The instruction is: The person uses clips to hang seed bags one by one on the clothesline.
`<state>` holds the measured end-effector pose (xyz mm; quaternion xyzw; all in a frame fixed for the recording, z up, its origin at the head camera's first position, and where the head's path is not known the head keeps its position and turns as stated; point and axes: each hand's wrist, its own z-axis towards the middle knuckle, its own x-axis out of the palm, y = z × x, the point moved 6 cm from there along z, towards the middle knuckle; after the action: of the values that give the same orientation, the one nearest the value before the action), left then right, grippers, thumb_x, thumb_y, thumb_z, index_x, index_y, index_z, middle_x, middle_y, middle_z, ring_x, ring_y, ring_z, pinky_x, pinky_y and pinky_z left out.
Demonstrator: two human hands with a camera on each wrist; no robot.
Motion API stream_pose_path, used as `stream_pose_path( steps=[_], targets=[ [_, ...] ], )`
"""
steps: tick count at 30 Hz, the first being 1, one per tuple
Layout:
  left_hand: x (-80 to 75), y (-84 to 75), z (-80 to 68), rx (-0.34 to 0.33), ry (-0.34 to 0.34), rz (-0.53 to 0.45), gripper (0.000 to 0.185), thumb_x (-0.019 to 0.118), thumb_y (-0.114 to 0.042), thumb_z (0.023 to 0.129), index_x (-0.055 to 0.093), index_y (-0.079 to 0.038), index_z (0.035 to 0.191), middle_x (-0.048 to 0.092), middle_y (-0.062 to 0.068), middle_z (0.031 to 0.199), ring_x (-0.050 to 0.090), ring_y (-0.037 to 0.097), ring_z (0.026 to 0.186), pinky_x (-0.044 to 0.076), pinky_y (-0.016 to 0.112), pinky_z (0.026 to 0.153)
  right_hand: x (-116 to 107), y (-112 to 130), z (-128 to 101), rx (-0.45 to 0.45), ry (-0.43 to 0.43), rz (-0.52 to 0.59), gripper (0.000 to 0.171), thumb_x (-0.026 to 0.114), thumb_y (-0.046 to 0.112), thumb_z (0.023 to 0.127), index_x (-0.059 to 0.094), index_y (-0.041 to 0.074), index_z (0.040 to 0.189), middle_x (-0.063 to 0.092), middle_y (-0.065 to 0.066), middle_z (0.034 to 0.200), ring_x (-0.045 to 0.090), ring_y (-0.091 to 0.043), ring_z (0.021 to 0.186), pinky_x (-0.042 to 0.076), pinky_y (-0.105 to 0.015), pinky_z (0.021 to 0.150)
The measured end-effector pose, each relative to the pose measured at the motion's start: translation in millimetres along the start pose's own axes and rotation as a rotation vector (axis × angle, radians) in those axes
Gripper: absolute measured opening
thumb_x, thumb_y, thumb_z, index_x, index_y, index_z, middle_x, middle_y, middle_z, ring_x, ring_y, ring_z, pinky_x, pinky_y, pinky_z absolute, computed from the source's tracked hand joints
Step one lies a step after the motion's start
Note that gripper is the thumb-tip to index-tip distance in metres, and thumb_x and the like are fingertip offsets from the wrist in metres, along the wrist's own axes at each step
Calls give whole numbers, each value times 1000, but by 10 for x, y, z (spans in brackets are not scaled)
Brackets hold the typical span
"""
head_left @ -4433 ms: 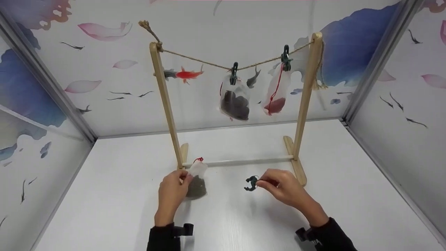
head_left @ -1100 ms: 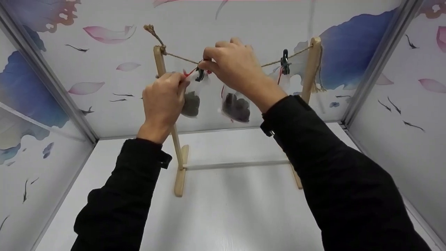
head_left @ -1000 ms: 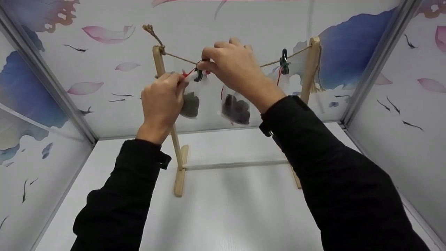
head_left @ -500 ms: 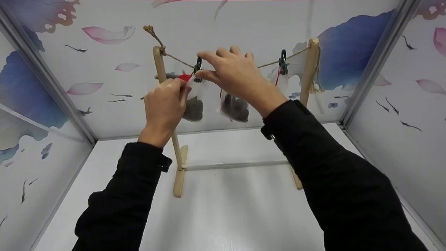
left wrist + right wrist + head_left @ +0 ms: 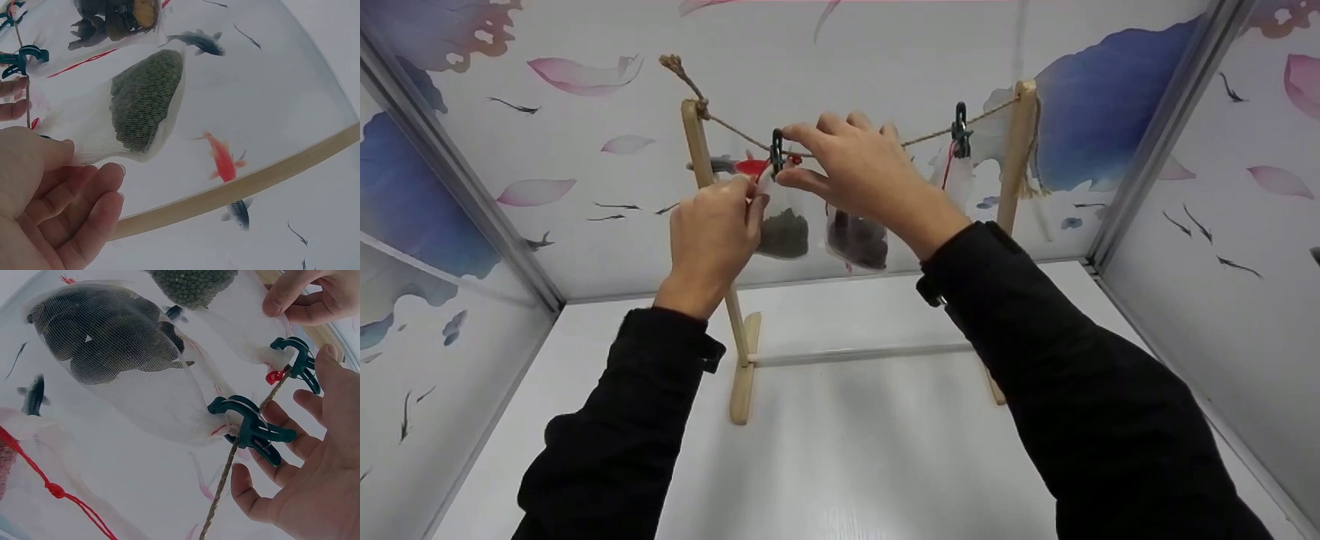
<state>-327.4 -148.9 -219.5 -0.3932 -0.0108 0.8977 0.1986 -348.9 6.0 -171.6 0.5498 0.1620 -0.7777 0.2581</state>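
Note:
A white mesh drawstring bag of green grains (image 5: 784, 234) hangs at the rope's left part. A dark green clip (image 5: 777, 154) grips its gathered neck on the twisted rope (image 5: 926, 137). My left hand (image 5: 712, 232) pinches the bag's upper edge between thumb and fingers, left of the clip. Around the clip, my right hand (image 5: 870, 172) has thumb and index finger spread apart, fingertips right at it. In the right wrist view, a second clip (image 5: 247, 424) beside my right fingers holds a mesh bag of dark pieces (image 5: 107, 334).
A third clip (image 5: 961, 127) near the right wooden post (image 5: 1021, 112) holds another mesh bag (image 5: 958, 176) with a red cord. The left post (image 5: 701, 142) stands behind my left hand. A pale crossbar (image 5: 855, 354) joins the feet above the white table (image 5: 840, 450). Printed walls surround the stand.
Both hands have risen from above the table to the rope with the bag and clip. The clip now sits on the rope, its handles upright, and my right fingers have spread from their pinch.

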Motion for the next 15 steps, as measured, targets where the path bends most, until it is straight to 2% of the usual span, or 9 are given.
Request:
stream_pose_path(
  steps=[6, 11, 15],
  targets=[
    [13, 23, -29, -1, 26, -7, 23, 64, -22, 101, 72, 0, 99, 73, 16, 87, 68, 34, 73, 51, 49, 63, -7, -1, -48, -20, -27, 1, 62, 46, 59, 102, 46, 24, 152, 57, -8, 135, 49, -33, 126, 42, -57, 98],
    [-9, 43, -58, 19, -6, -25, 24, 63, -23, 102, 73, -1, 98, 71, 14, 80, 64, 32, 65, 49, 47, 58, -31, 7, -127, -75, -95, -2, 57, 47, 55, 103, 51, 21, 148, 59, -8, 134, 50, -33, 125, 44, -52, 94],
    [-15, 67, -84, 23, -27, -34, 23, 64, -22, 101, 73, -1, 96, 71, 14, 81, 64, 34, 66, 49, 49, 58, -44, -9, -208, -123, -153, 26, 53, 49, 52, 104, 55, 19, 145, 60, -8, 133, 52, -32, 122, 45, -49, 97]
  ],
)
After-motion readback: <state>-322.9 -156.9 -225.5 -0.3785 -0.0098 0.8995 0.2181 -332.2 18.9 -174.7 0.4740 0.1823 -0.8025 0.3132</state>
